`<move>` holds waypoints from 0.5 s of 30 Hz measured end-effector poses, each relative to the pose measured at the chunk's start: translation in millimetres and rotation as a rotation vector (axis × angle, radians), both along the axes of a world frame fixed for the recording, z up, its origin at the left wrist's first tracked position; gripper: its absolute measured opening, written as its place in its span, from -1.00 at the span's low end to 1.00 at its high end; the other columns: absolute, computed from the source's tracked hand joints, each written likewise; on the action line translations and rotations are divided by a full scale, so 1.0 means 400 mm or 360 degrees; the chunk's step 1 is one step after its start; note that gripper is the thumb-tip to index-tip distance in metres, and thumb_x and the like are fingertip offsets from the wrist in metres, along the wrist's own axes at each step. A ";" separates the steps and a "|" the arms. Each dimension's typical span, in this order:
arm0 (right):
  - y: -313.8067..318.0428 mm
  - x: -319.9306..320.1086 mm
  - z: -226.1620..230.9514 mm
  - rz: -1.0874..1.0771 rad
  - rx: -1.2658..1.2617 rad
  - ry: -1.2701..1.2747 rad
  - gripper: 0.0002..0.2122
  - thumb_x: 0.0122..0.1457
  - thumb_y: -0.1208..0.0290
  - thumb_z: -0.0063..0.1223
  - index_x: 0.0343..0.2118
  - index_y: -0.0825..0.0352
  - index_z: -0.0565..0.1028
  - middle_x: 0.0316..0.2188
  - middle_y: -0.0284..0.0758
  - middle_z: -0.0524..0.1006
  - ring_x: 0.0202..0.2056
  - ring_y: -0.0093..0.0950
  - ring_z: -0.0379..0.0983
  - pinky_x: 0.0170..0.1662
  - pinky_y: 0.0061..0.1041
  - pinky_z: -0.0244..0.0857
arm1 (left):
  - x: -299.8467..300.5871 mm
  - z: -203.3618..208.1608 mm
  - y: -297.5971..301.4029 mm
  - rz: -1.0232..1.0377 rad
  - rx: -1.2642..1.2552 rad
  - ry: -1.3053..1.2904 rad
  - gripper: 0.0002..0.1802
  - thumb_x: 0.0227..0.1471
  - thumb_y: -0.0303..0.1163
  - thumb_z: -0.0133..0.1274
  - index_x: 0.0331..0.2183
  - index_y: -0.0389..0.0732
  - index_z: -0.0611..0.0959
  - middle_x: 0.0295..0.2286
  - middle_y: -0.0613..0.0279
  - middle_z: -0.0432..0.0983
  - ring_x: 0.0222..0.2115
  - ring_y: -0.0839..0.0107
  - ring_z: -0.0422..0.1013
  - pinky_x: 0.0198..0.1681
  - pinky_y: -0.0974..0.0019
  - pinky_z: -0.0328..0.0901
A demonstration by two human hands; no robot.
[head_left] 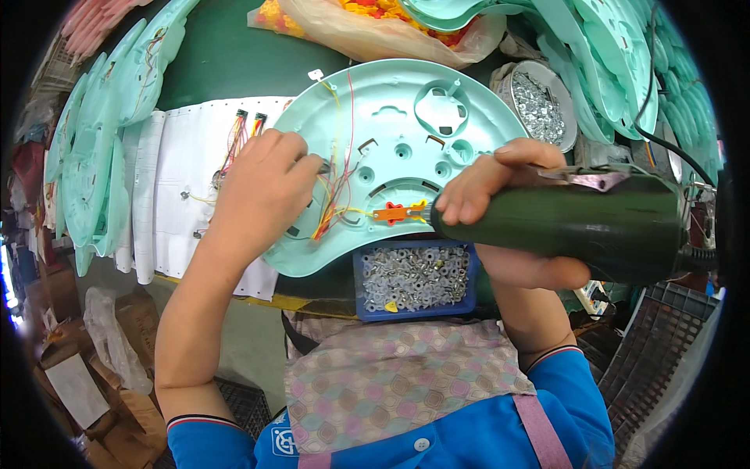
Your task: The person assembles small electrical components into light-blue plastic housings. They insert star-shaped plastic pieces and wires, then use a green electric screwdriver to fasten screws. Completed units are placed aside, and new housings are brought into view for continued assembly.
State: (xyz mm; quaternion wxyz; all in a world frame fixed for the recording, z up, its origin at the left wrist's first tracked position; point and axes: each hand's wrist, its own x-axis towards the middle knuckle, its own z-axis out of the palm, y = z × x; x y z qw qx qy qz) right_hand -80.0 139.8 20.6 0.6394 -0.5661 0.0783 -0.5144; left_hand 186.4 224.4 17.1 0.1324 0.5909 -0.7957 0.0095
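Observation:
A curved mint-green plastic shell (383,90) lies in front of me on the worktable. My right hand (486,184) is wrapped round a dark green electric screwdriver (570,223), held level. Its tip points left, at the end of a small orange circuit board (394,213) in the lower middle of the shell. Red and yellow plastic pieces show at the board's edges. Over the shell's left side is my left hand (269,180), fingers curled beside a bundle of thin coloured wires (336,187). Something small and dark shows at its fingertips; what it holds is hidden.
A blue tray (414,314) of small screws and pale washers sits at the near edge. A metal bowl (573,125) of small metal parts stands at right. More mint-green shells (94,172) are stacked both sides. A plastic bag (328,27) of yellow and red pieces lies behind.

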 end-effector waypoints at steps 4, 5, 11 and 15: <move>0.009 -0.001 0.007 0.0050 0.0143 0.0137 0.14 -0.24 -0.61 0.11 0.09 0.50 0.24 -0.46 -0.24 0.52 -0.43 -0.38 0.53 -0.30 -0.36 0.50 | -0.024 0.038 0.009 0.0064 0.0122 0.0931 -0.72 -0.10 -0.64 0.22 -0.25 -0.27 0.62 -0.27 0.19 0.53 -0.21 0.27 0.51 -0.13 0.25 0.42; 0.007 -0.003 0.012 0.0085 0.0177 0.0199 0.15 -0.25 -0.60 0.15 0.10 0.51 0.23 -0.46 -0.24 0.53 -0.43 -0.38 0.53 -0.30 -0.36 0.50 | -0.030 0.043 0.010 0.0083 0.0218 0.1266 -0.72 -0.07 -0.64 0.22 -0.23 -0.27 0.61 -0.26 0.19 0.55 -0.22 0.31 0.52 -0.12 0.27 0.43; -0.005 -0.016 0.037 0.0024 0.0168 0.0043 0.29 -0.23 -0.67 -0.01 0.27 0.56 0.10 -0.47 -0.26 0.52 -0.46 -0.39 0.50 -0.31 -0.36 0.49 | -0.113 0.070 -0.050 0.0040 0.0390 0.1740 -0.66 0.08 -0.55 0.22 -0.09 -0.27 0.53 -0.30 0.17 0.62 -0.26 0.41 0.58 -0.15 0.33 0.46; -0.044 -0.063 0.042 -0.0139 -0.0038 -0.0183 0.24 -0.15 -0.70 -0.16 0.27 0.53 0.15 -0.48 -0.29 0.51 -0.46 -0.41 0.49 -0.31 -0.36 0.47 | -0.185 0.052 -0.172 0.0004 0.0650 0.1435 -0.71 0.07 -0.55 0.25 -0.14 -0.32 0.58 -0.35 0.17 0.63 -0.25 0.47 0.58 -0.15 0.38 0.46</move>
